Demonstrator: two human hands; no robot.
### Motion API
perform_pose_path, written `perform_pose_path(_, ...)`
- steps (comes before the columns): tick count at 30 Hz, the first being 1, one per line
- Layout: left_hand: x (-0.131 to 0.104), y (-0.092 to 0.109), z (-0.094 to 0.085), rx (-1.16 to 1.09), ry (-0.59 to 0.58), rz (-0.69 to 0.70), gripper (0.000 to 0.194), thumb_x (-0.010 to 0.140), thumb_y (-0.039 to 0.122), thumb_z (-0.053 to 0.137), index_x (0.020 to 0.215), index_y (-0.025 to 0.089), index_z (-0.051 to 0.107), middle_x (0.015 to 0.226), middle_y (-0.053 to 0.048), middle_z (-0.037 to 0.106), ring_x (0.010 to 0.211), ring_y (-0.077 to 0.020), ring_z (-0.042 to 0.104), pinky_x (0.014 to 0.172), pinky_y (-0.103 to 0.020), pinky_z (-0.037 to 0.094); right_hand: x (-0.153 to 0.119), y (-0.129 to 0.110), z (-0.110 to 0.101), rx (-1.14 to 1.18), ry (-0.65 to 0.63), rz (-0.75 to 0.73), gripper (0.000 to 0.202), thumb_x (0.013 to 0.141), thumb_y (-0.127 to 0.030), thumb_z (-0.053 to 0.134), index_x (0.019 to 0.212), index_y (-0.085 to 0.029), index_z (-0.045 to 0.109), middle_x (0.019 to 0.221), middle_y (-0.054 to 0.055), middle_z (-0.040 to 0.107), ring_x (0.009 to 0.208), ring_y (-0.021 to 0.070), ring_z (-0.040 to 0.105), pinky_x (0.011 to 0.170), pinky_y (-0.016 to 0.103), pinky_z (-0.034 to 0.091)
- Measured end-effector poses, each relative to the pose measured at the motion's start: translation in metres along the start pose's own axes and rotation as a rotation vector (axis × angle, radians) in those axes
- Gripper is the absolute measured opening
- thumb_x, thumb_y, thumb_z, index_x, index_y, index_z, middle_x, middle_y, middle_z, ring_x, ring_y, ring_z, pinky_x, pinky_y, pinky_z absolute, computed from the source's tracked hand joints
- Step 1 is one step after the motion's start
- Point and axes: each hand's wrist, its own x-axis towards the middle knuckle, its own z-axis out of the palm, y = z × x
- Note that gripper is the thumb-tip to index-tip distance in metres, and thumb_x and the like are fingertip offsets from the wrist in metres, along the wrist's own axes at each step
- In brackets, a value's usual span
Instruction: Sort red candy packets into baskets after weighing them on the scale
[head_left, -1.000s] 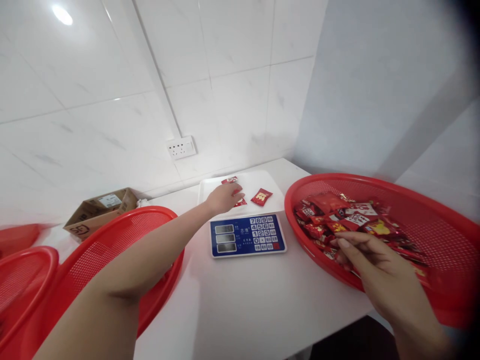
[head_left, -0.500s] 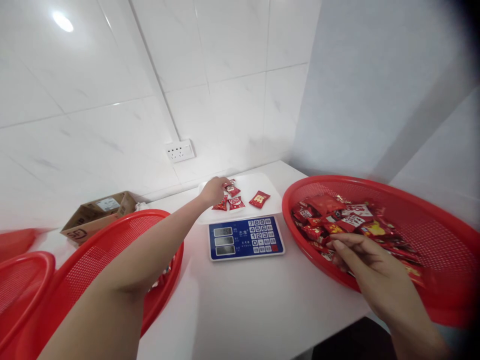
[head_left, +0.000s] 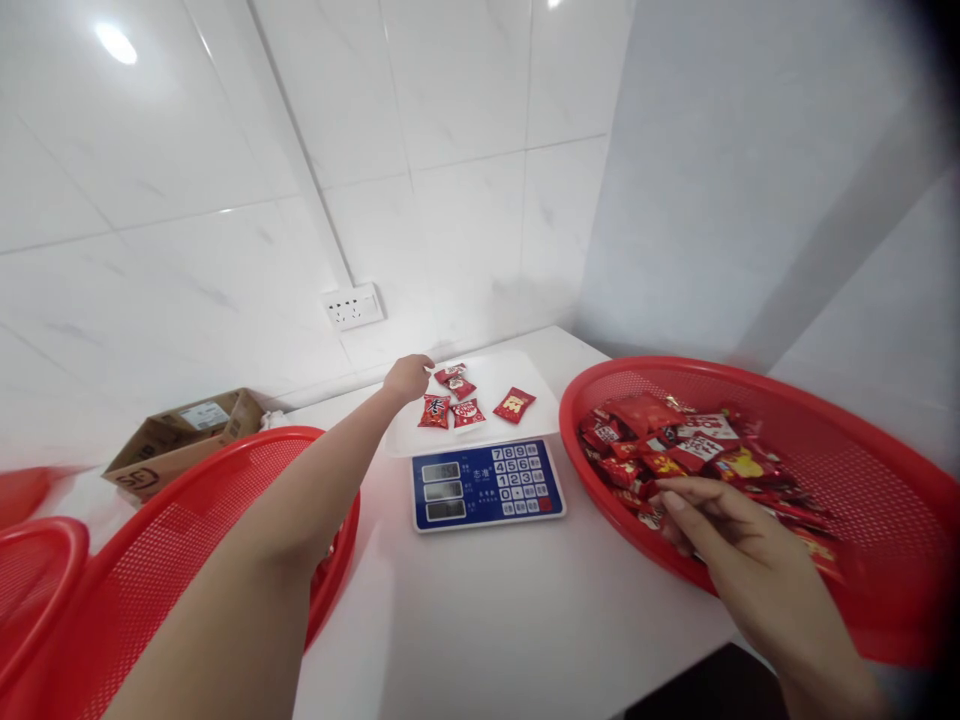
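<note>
My left hand [head_left: 409, 378] reaches over the left side of the scale's white pan [head_left: 495, 432], beside several small red snack packets [head_left: 455, 385]. Its fingers look slightly apart, with nothing visible in them. Apart from that group, one red packet [head_left: 514, 404] lies toward the pan's right. In front of the pan is the scale's blue keypad and display panel [head_left: 487, 485]. My right hand [head_left: 746, 555] is over the near side of the right red basket [head_left: 885, 450], thumb and index fingertips pinched together. Whatever may be in that pinch is hidden among the red packets [head_left: 701, 445] behind it.
More red baskets [head_left: 210, 520] stand on the left, one with packets partly hidden by my forearm. Behind them sits an open cardboard box [head_left: 184, 440]. A tiled wall with a power socket [head_left: 352, 306] bounds the white table [head_left: 450, 620] at the back.
My left hand has drawn back leftward from the packets on the pan, leaving them uncovered. The right hand keeps its pinch at the basket. The view has shifted slightly.
</note>
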Motion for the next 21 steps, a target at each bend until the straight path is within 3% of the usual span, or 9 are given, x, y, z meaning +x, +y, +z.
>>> perform_pose_path(8, 0.011, -0.003, 0.009, 0.043, -0.045, 0.031, 0.026, 0.085, 0.028, 0.048, 0.108, 0.017, 0.053, 0.111, -0.007, 0.056, 0.098, -0.0194, 0.054, 0.084, -0.042, 0.045, 0.002, -0.002, 0.002, -0.053, 0.013, -0.015, 0.034, 0.065, -0.051, 0.057, 0.084, -0.023, 0.06, 0.065, 0.0, 0.063, 0.057, 0.016, 0.058, 0.055, 0.027, 0.051)
perform_pose_path(12, 0.02, 0.002, 0.009, 0.093, -0.103, 0.084, 0.029, 0.085, 0.028, 0.048, 0.112, 0.019, 0.051, 0.118, -0.008, 0.052, 0.102, -0.0204, 0.052, 0.086, -0.042, 0.044, 0.003, -0.003, 0.003, -0.047, 0.026, -0.004, 0.035, 0.063, -0.051, 0.058, 0.083, -0.023, 0.061, 0.07, 0.002, 0.065, 0.06, 0.0165, 0.06, 0.056, 0.027, 0.052)
perform_pose_path(21, 0.024, 0.043, 0.003, 0.18, -0.292, 0.226, 0.027, 0.082, 0.027, 0.053, 0.107, 0.019, 0.054, 0.112, -0.006, 0.056, 0.098, -0.0202, 0.054, 0.083, -0.041, 0.046, 0.001, -0.004, 0.005, 0.003, 0.032, -0.021, 0.033, 0.065, -0.048, 0.059, 0.085, -0.022, 0.061, 0.078, 0.003, 0.067, 0.067, 0.0176, 0.062, 0.058, 0.025, 0.053)
